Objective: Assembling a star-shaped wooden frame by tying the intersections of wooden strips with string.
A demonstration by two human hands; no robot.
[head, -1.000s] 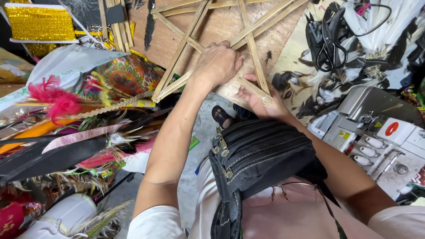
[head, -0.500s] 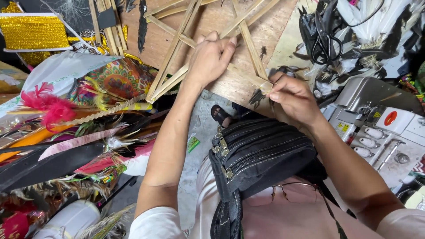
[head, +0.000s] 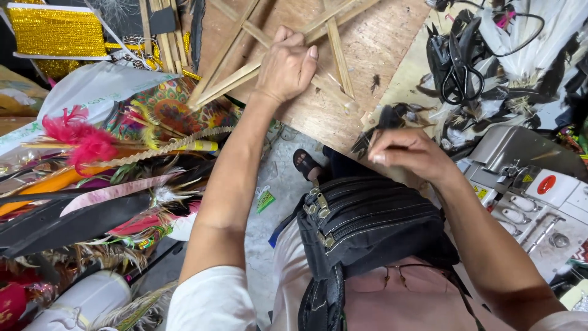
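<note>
Crossed pale wooden slats (head: 245,70) lay on the brown plywood board (head: 373,43), and your left hand (head: 288,64) pressed down flat on them, fingers spread. Your right hand (head: 407,153) pinched a small dark feather (head: 376,125) just above the board's near edge, beside black scissors (head: 456,61).

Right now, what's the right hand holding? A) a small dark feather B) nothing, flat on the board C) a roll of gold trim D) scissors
A: the right hand pinches a small dark feather above the edge of the wooden board, while the left hand presses down on the frame of wooden sticks; the black scissors lie untouched off to the right.
</note>
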